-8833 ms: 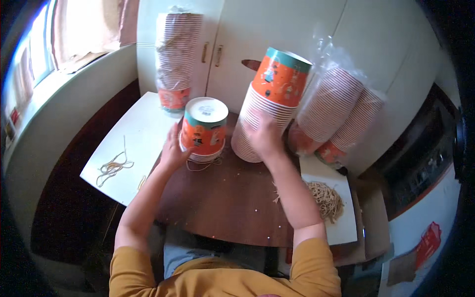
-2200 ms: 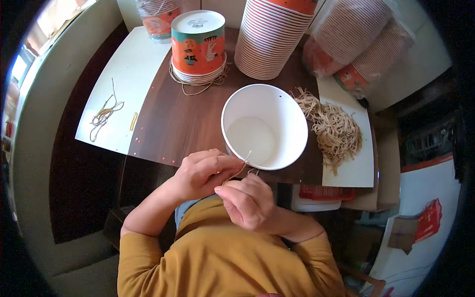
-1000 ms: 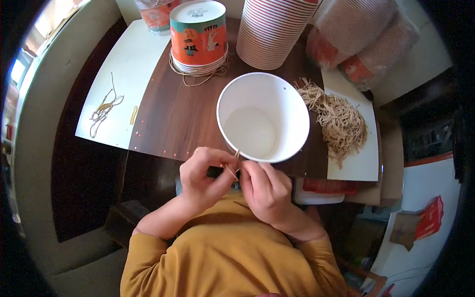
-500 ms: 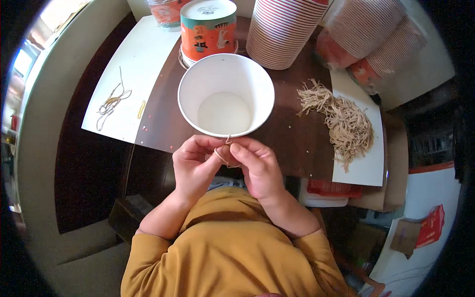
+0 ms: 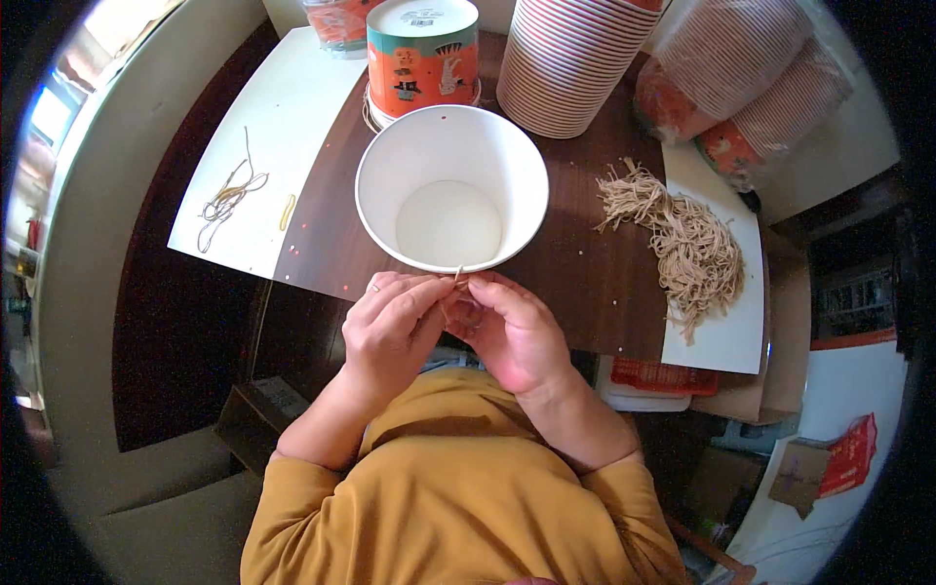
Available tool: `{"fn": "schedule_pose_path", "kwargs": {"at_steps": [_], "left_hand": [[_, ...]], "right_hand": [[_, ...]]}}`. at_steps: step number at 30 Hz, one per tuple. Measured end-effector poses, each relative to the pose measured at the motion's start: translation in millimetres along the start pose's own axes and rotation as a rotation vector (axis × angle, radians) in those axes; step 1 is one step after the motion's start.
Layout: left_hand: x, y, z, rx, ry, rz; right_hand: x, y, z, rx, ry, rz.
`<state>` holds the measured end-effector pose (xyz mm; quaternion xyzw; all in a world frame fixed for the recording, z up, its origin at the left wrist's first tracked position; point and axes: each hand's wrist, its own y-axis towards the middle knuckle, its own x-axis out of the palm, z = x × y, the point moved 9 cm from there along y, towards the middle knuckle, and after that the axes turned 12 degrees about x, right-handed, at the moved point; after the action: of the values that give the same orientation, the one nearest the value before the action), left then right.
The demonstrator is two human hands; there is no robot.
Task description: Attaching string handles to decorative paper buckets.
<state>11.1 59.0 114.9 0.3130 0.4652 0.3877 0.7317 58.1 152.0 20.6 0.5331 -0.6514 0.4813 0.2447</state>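
Note:
A large white paper bucket (image 5: 380, 185) stands mouth up at the table's front edge, with a small hole in its far wall. At its near rim a beige string (image 5: 459, 271) comes up over the edge. Both hands meet just below that rim. My left hand (image 5: 390, 317) pinches the string, its fingers bent over from above. Opposite it, my right hand (image 5: 517, 327) has thumb and forefinger closed on the same string, the other fingers curled beneath. The string's lower part is mostly hidden by the fingers.
A heap of cut beige strings (image 5: 692, 253) lies to the right. Behind the bucket are an upturned orange-and-green bucket (image 5: 424, 73) and a tall stack of nested buckets (image 5: 575, 63). Plastic-wrapped bucket stacks (image 5: 731, 73) fill the back right. Dark cords (image 5: 232, 195) lie on the left white board.
My left hand has turned over, its back now facing up, and the string loop around its fingers no longer shows. My right hand has opened slightly at the palm, still pinching.

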Motion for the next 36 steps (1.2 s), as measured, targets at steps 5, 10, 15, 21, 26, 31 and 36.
{"fn": "schedule_pose_path", "kwargs": {"at_steps": [5,10,15,21,26,31,36], "left_hand": [[2,2,10,0.126,0.137,0.006],[3,8,17,0.189,0.198,-0.025],[-1,10,6,0.047,0.027,0.025],[-3,-1,-17,-0.279,-0.097,0.001],[-10,7,-16,-0.307,0.015,-0.066],[-6,6,-25,-0.42,-0.044,-0.153],[-7,0,-32,-0.511,-0.127,-0.095]], "right_hand": [[-14,2,1,-0.024,-0.078,0.043],[-13,2,2,-0.043,-0.026,0.156],[-19,9,2,0.019,0.038,0.08],[-18,4,-4,0.02,-0.047,0.154],[-14,1,-19,-0.087,-0.24,0.216],[-20,2,-33,-0.115,-0.453,0.268],[13,-38,-76,-0.783,-1.133,0.603]]}}
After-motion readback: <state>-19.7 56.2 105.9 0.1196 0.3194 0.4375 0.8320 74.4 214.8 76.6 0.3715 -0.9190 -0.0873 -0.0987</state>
